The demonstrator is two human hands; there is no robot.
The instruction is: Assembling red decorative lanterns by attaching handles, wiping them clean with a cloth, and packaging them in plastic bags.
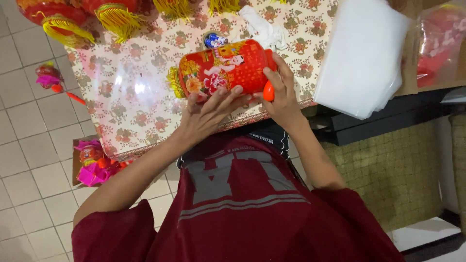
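I hold a red barrel-shaped lantern (223, 68) printed with flowers and figures, lying on its side over the near edge of the table. A yellow fringe shows at its left end. My left hand (206, 114) cups it from below with fingers spread along its underside. My right hand (281, 94) grips its right end, where an orange plastic piece (268, 92) sticks out by my thumb.
The table wears a floral cloth under clear plastic (131, 92). A stack of clear plastic bags (361, 58) lies at right, a white cloth (262, 29) behind the lantern, more red lanterns with yellow tassels (73, 17) at far left. Pink-and-red toys (92, 165) sit on the tiled floor.
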